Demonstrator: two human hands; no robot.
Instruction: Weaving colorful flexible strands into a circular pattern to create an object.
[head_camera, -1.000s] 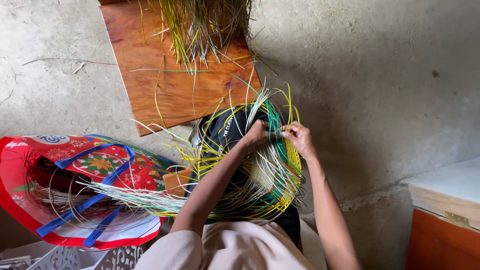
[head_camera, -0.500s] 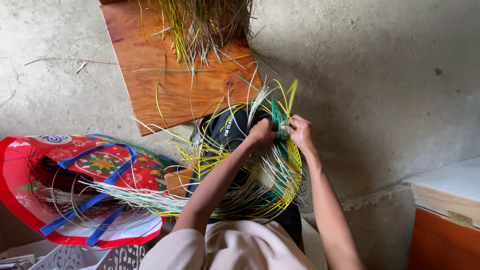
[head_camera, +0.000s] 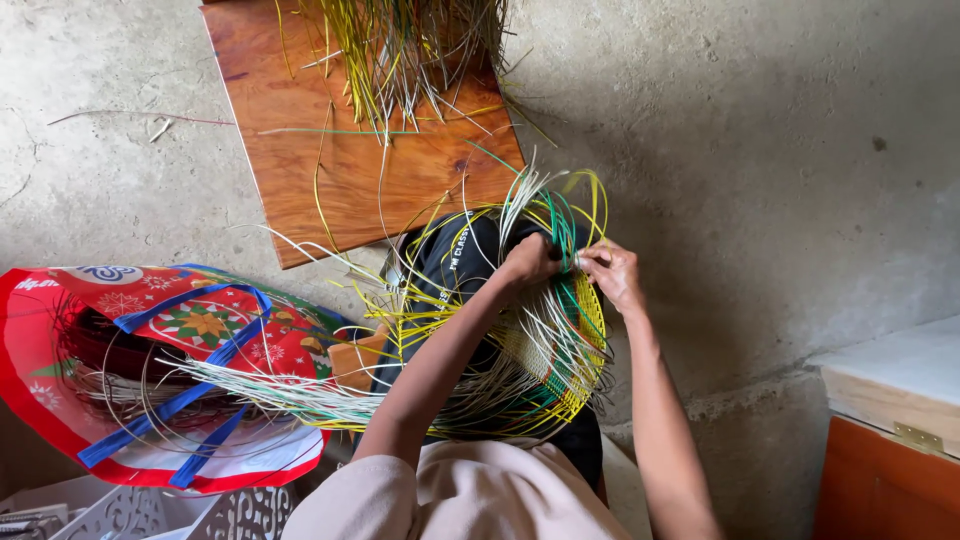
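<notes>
A bare concrete floor (head_camera: 760, 150) fills the view, with a wooden board (head_camera: 400, 180) lying on it under a bundle of green and yellow strips (head_camera: 410, 45). A red printed bag (head_camera: 150, 330) with blue handles sits beside the person's lap. On the lap rests a half-woven yellow and green basket (head_camera: 540, 350), loose strips fanning outward. At its upper rim, the left hand (head_camera: 528, 262) and right hand (head_camera: 612, 275) each pinch strips, fingers closed.

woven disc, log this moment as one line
left hand: pinches strands | right hand: pinches strands | woven disc: yellow-green, on lap | red bag: left | wooden board: on floor
</notes>
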